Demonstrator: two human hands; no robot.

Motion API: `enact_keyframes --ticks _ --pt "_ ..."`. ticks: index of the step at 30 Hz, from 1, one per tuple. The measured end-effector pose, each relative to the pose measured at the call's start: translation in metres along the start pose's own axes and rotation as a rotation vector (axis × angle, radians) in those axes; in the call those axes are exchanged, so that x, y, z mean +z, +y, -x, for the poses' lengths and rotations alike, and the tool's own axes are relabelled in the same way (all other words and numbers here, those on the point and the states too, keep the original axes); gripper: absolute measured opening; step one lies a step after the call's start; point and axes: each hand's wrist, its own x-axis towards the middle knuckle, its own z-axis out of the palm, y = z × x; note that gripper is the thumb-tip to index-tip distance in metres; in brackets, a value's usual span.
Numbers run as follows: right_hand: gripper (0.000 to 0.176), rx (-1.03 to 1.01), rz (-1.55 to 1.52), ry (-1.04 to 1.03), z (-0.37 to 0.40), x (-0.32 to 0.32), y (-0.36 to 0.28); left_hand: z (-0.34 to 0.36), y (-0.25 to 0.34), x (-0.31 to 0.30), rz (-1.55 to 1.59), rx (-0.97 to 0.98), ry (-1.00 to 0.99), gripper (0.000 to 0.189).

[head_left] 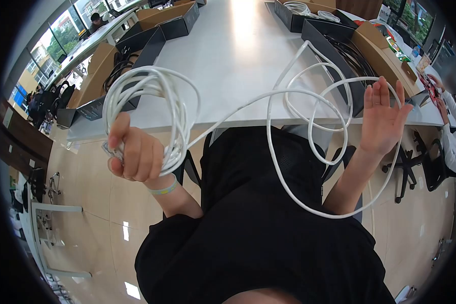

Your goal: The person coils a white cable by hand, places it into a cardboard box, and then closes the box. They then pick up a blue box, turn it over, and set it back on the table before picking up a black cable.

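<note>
Gathering the white cable [175, 121] at the near edge of the surface [228, 66], your left hand [139, 154] is gripping its finished coil; well apart, your right hand [382, 121] is spreading open, while wide loops are hanging between, not yet gathered

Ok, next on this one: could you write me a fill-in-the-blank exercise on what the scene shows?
The coil is gripped by the person's ____ hand.
The right hand is held ____ rather than shut.
That coil is ____ in colour.
The nearer box on the right side of the table holds cables coloured ____.

Missing words: left; open; white; black.
</note>
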Motion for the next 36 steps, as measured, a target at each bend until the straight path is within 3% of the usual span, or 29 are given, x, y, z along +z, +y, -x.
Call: enact_keyframes --ticks 3,6,11,13,15,16,17,18,19,21,23,25,26,27,30,31,32,34,36 --pt "0.055 0.072 -0.244 -0.143 -0.002 -0.015 -0.005 0.005 0.011 0.001 -0.145 0.05 0.018 0.018" --pt "0.055 0.058 -0.296 -0.21 -0.003 -0.019 -0.012 0.01 0.019 0.003 -0.234 0.107 0.066 0.016" --pt "0.048 0.004 -0.188 -0.426 -0.006 -0.036 -0.016 0.013 0.026 0.005 -0.285 0.145 0.099 0.014" --pt "0.046 -0.03 -0.137 -0.472 -0.006 -0.046 -0.016 0.01 0.032 0.007 -0.329 0.219 0.122 0.012" --pt "0.043 -0.085 -0.064 -0.363 -0.001 -0.052 -0.017 -0.002 0.043 0.013 -0.432 0.446 0.048 0.009" --pt "0.037 -0.16 0.063 -0.283 0.006 -0.038 -0.015 -0.001 0.054 0.021 -0.804 0.727 0.23 0.017" --pt "0.037 -0.172 0.079 -0.273 0.01 -0.039 -0.016 0.0 0.079 0.022 -0.897 0.784 0.163 0.029" --pt "0.034 -0.211 0.312 -0.271 0.013 -0.042 -0.017 -0.013 0.076 0.034 -1.06 0.906 0.214 0.019" --pt "0.032 -0.246 0.543 -0.268 0.016 -0.041 -0.018 -0.022 0.081 0.041 -1.043 0.901 0.215 0.019" --pt "0.033 -0.26 0.604 -0.221 0.025 -0.037 -0.019 -0.036 0.098 0.053 -0.919 0.745 -0.062 0.015" --pt "0.033 -0.037 0.883 -0.373 0.034 -0.04 -0.021 -0.052 0.11 0.057 -0.952 0.73 -0.149 0.019" --pt "0.031 0.136 0.949 -0.589 0.038 -0.023 -0.016 -0.078 0.112 0.062 -0.989 0.714 -0.239 0.025" --pt "0.03 0.234 0.97 -0.716 0.04 -0.016 -0.01 -0.097 0.108 0.063 -1.081 0.988 -0.22 0.024" --pt "0.031 0.208 1.044 -0.852 0.046 -0.004 0.001 -0.115 0.099 0.063 -1.162 1.267 -0.197 0.023" --pt "0.026 0.23 0.83 -1.306 0.078 0.029 0.046 -0.158 0.052 0.058 -1.181 1.11 -0.262 0.027" --pt "0.025 0.347 0.89 -1.392 0.091 0.04 0.053 -0.171 0.033 0.056 -1.188 1.033 -0.292 0.028" --pt "0.022 0.237 0.806 -1.401 0.107 0.04 0.067 -0.183 0.019 0.054 -1.191 0.955 -0.323 0.03" --pt "0.021 0.29 0.847 -1.406 0.113 0.045 0.067 -0.197 0.003 0.038 -1.172 0.881 -0.357 0.032" --pt "0.025 0.396 0.978 -1.419 0.107 0.044 0.056 -0.199 -0.016 0.008 -1.24 0.914 -0.014 0.026"
